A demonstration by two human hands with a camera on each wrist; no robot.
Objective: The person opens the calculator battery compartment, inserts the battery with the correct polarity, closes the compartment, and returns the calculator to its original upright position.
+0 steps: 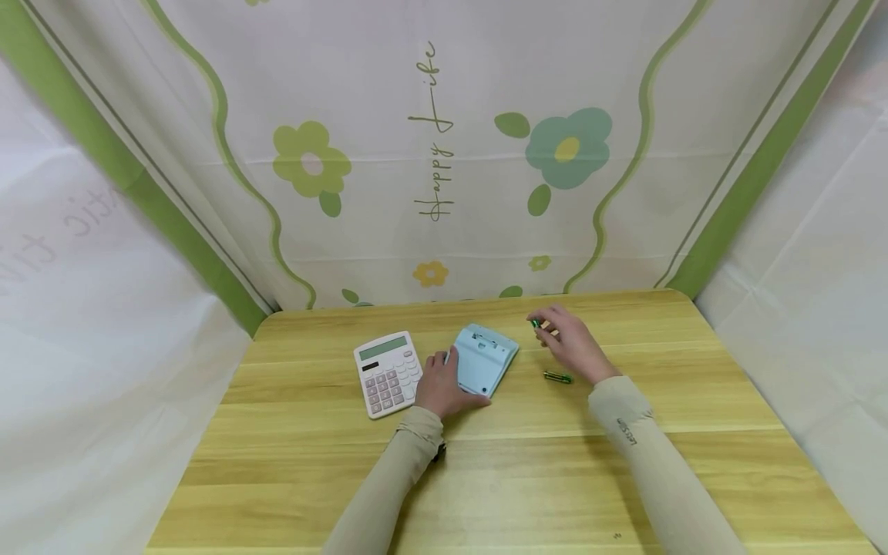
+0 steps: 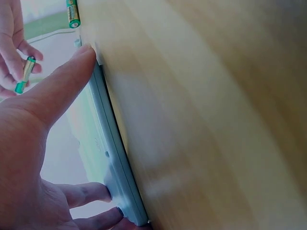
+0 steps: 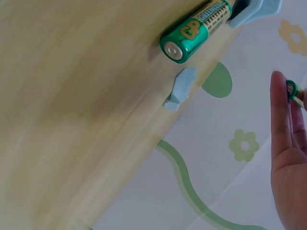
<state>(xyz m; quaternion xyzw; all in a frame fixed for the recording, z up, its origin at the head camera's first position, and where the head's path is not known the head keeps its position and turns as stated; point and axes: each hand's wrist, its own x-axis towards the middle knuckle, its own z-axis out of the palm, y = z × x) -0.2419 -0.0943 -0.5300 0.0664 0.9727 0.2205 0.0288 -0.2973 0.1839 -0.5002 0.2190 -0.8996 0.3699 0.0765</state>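
A light blue calculator lies face down on the table, with an uncovered battery compartment near its far edge. My left hand grips its body, the thumb along the near edge and the fingers at the left side. To the right, my right hand pinches a small green battery between thumb and fingers, raised above the table. Below that hand a second green battery lies on the wood. In the right wrist view, a small light blue battery cover rests near this loose battery.
A white calculator with pinkish keys lies face up left of the blue one, close to my left hand. The wooden table ends at a white patterned cloth behind it. More cloth hangs at both sides.
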